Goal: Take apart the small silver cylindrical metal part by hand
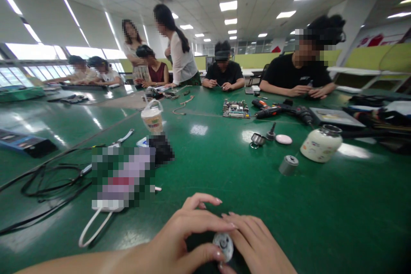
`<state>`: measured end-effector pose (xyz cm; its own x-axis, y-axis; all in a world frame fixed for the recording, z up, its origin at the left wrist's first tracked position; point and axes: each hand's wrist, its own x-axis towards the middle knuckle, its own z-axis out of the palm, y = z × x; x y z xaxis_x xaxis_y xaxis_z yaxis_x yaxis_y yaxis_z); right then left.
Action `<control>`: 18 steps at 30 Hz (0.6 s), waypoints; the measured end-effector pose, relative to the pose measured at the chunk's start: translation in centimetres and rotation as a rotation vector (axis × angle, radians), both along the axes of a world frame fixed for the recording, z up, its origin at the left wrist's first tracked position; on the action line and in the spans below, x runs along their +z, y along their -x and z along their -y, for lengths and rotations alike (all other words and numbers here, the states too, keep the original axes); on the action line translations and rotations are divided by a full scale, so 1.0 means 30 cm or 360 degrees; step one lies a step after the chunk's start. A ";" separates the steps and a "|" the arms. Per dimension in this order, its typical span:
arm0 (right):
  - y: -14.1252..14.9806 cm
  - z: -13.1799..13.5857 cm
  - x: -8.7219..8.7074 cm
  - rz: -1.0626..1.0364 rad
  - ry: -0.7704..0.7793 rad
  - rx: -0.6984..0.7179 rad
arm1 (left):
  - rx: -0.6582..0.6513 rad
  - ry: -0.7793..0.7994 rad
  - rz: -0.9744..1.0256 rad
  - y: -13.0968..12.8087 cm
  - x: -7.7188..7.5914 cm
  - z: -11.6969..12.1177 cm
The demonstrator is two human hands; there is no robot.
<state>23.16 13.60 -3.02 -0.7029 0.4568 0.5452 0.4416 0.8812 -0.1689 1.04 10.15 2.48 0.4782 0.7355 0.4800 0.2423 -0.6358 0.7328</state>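
Close to me, low in the head view, both hands meet around a small round grey metal part (223, 246) with a raised centre. My left hand (189, 231) grips it, the thumb on its lower left and the fingers arched over the top. From the other side, my right hand (257, 242) presses its fingers and thumb tip against the part's right and lower edge. The part's underside is hidden by the hands. Beyond them on the green table (205, 160) stands a grey metal cylinder (289, 165), like a small motor can.
A cream jar (322, 143), a pink lid (284, 139), a metal cup (257, 139) and power drills (272, 110) lie to the right. Further back is a circuit board (236, 109). Leftward are a phone (126, 180), cables (51, 180) and a drink cup (152, 117). Several people are around the table.
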 end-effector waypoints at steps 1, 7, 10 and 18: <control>0.000 0.000 0.000 0.0002 -0.0002 0.0003 | 0.0006 0.0043 -0.0001 0.000 -0.004 0.003; -0.005 -0.001 0.008 0.0020 0.0030 0.0008 | 0.0132 0.0080 0.0117 -0.005 -0.019 0.003; -0.005 0.002 0.017 0.0035 0.0053 0.0017 | 0.0203 0.0110 0.0061 -0.006 -0.010 0.003; 0.004 0.005 0.007 -0.0083 -0.0043 -0.0004 | 0.0006 0.0141 -0.0051 -0.007 0.022 0.017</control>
